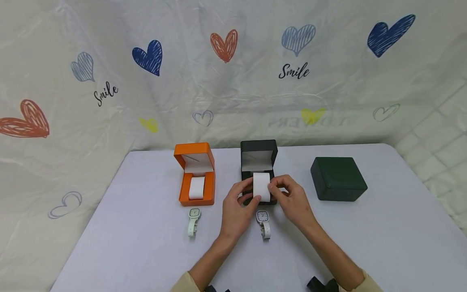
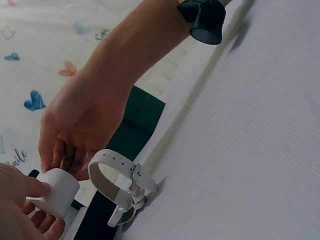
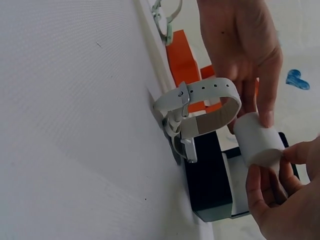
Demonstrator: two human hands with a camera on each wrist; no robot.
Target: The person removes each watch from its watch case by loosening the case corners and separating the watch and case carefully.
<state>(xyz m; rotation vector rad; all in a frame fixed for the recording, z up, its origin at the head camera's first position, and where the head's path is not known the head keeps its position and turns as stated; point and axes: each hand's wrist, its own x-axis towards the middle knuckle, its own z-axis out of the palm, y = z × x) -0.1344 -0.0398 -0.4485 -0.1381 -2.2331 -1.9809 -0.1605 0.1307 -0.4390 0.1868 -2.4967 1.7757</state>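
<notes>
A white watch cushion (image 1: 261, 187) is held over the open black watch box (image 1: 259, 145). My left hand (image 1: 235, 217) grips its left side, the thumb on the near end. At the cushion's right side, my right hand (image 1: 294, 202) pinches the edge with thumb and fingertips. The right wrist view shows the cushion (image 3: 257, 140) as a smooth roll, raised above the box's light interior. Just in front of the box, a white watch (image 1: 263, 223) stands on its side with its strap buckled into a loop.
To the left is an open orange watch box (image 1: 184, 190) with a white cushion inside. A pale green watch (image 1: 193, 222) lies before it. On the right sits a closed dark green box (image 1: 339, 178). A heart-printed sheet (image 1: 248, 89) hangs behind the white table (image 1: 146, 243).
</notes>
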